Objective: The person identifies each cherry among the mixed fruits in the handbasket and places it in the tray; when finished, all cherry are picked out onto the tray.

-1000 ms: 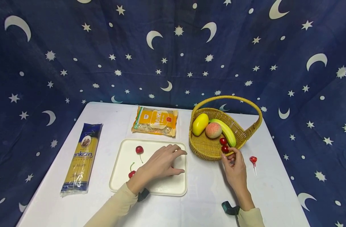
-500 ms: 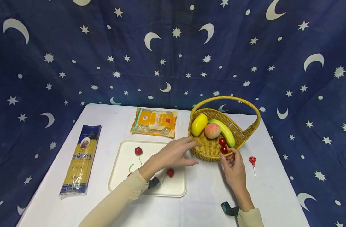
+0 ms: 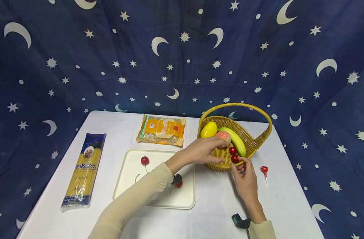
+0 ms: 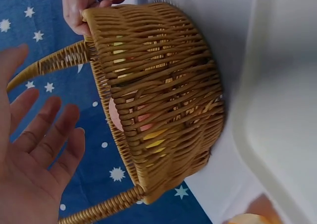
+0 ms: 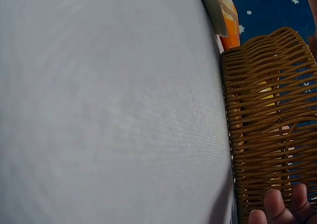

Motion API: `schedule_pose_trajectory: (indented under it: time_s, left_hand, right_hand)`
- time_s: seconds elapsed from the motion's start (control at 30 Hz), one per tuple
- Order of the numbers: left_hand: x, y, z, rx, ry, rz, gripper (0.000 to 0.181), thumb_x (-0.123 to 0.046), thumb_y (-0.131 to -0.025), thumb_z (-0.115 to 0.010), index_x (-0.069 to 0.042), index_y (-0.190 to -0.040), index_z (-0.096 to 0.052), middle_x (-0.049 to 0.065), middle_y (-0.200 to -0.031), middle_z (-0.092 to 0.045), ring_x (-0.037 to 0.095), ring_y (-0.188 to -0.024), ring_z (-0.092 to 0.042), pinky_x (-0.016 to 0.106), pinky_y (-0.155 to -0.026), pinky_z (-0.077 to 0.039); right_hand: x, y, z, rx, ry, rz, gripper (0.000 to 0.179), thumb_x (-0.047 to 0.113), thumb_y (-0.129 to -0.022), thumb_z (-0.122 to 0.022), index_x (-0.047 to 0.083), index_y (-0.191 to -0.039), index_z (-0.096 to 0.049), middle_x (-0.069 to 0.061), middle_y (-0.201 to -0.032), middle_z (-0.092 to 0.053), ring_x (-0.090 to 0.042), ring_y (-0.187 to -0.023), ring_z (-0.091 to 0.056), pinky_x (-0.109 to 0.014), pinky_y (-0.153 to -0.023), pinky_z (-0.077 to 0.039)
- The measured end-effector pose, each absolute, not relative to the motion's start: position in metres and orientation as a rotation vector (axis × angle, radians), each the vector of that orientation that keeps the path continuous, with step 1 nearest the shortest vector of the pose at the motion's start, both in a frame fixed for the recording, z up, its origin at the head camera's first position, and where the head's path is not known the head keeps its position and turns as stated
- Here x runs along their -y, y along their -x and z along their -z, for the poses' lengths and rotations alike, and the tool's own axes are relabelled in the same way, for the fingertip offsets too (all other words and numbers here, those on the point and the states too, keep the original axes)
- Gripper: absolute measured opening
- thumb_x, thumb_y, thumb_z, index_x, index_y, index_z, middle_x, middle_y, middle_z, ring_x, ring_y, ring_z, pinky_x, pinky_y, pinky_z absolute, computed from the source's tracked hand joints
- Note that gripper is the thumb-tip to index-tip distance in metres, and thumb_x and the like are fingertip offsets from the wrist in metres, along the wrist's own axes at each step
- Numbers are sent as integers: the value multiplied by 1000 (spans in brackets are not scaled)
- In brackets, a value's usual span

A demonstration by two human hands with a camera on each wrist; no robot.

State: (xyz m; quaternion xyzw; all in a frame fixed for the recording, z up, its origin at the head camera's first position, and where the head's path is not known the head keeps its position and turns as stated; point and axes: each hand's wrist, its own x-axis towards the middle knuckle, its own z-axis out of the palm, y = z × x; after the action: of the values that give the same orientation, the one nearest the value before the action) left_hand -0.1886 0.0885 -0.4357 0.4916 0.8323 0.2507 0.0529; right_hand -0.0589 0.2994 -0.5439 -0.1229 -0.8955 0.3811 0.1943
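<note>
A wicker basket (image 3: 250,134) with a tall handle stands at the right of the table. Inside it are a yellow mango (image 3: 209,128), a peach (image 3: 225,135), a banana (image 3: 236,142) and two dark red cherries (image 3: 233,150). My left hand (image 3: 203,151) reaches over the basket's left side, its fingertips overlapping the peach in the head view. In the left wrist view the fingers of that hand (image 4: 54,130) are spread and hold nothing. With thumb and fingers, my right hand (image 3: 246,182) grips the basket's front rim beside the cherries.
Left of the basket lies a cream tray (image 3: 122,187) with several stemmed cherries (image 3: 144,160), partly covered by the left forearm. An orange food bag (image 3: 161,130) lies behind it, a spaghetti packet (image 3: 84,169) at far left. A red lollipop (image 3: 264,169) lies to the right.
My left hand has moved from over the tray rightward to the basket, uncovering a cherry on the tray's right side. My right hand has kept its grip on the rim.
</note>
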Motion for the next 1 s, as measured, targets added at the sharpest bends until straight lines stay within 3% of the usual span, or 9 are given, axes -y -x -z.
schedule_pose_trajectory:
  time_s: [0.27,0.57,0.7,0.87,1.0]
  left_hand:
    - [-119,202,426,-2520,-1519,-634,52,-46,-96,-77,-26,-141,-63,-3,-121,-65,6,-90,-59,20,-70,-49]
    - [-149,216,423,-2512,-1440,-475,59,-43,-97,-76,-20,-148,-59,-1,-107,-70,7,-83,-56,19,-62,-42]
    - [-162,220,428,-2491,-1444,-390,63,-41,-96,-78,-20,-151,-56,-2,-117,-73,8,-89,-59,22,-72,-48]
    - [-176,221,436,-2468,-1446,-275,61,-43,-96,-79,-22,-149,-58,-4,-129,-76,7,-104,-66,26,-101,-50]
    - [-183,219,440,-2463,-1388,-204,58,-46,-95,-79,-25,-146,-61,-9,-129,-76,7,-107,-67,26,-103,-51]
  right_hand:
    - [-301,59,545,2512,349,-1075,44,23,-102,-72,6,-139,-54,-8,-102,-58,-6,-84,-49,-8,-68,-40]
    - [-300,58,544,2507,354,-1103,43,22,-102,-73,6,-138,-55,-8,-102,-59,-7,-84,-50,-8,-68,-40]
    - [-299,58,544,2507,369,-1102,43,23,-102,-73,8,-138,-55,-6,-102,-59,-3,-84,-50,-8,-69,-40]
    - [-299,58,544,2515,373,-1096,44,24,-102,-73,8,-138,-55,-6,-103,-59,-5,-85,-50,-7,-70,-40]
    - [-300,58,544,2515,360,-1086,44,24,-102,-73,8,-139,-54,-7,-104,-59,-9,-86,-51,-7,-70,-40]
